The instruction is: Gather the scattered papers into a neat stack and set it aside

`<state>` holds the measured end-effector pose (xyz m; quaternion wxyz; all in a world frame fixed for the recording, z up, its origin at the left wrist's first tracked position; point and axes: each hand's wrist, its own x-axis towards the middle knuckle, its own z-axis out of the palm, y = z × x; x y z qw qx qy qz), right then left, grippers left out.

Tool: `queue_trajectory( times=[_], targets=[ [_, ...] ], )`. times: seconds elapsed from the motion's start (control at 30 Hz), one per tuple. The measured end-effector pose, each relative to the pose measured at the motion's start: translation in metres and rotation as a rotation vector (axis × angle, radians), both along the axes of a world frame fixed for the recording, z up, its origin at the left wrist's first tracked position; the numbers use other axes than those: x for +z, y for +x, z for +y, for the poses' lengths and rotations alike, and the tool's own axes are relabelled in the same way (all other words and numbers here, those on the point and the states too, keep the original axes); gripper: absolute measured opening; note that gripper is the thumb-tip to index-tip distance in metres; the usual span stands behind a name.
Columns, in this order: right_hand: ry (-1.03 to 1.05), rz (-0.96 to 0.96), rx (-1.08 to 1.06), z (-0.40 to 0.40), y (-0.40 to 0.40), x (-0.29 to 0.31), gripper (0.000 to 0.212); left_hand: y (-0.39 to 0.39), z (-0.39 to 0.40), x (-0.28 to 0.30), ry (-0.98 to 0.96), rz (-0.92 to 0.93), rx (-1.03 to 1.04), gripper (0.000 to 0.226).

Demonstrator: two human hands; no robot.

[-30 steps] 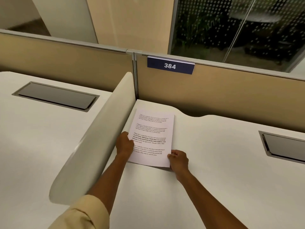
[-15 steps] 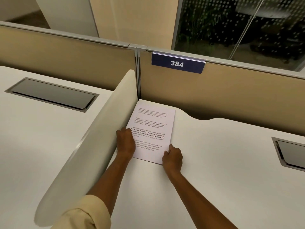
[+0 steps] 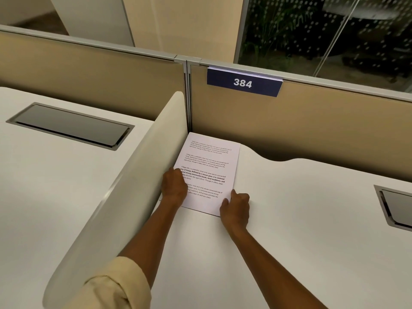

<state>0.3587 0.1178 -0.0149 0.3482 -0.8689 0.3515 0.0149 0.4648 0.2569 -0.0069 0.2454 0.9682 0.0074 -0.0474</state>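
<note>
Paper stack lying flat in the desk's far left corner, both hands on it.

I see the stack's left edge running along the curved white divider, its far edge close to the tan partition under the 384 sign; the white desk lies bare to the right and toward me, up to the grommet cover. Left hand sits knuckles-up on the stack's left edge beside the divider, fingers curled under; I can't tell if they pinch the sheets or only press. Right hand is at the near right corner, fingers curled, thumb on the top sheet, pinching that corner. Both forearms reach forward; beige sleeve rolled up on the left.
</note>
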Motion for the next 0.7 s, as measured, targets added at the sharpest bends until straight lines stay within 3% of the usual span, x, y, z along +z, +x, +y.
queue_trajectory(
  times=[0.33,0.7],
  targets=[
    [-0.111,0.046,0.091,0.0014,0.0022,-0.002,0.047,0.0058,0.0006,-0.0007,-0.045,0.019,0.011,0.024],
    [-0.092,0.057,0.116,-0.0011,0.0012,-0.0015,0.053,-0.0034,0.0037,0.0027,-0.189,-0.055,0.065,0.028]
  ],
)
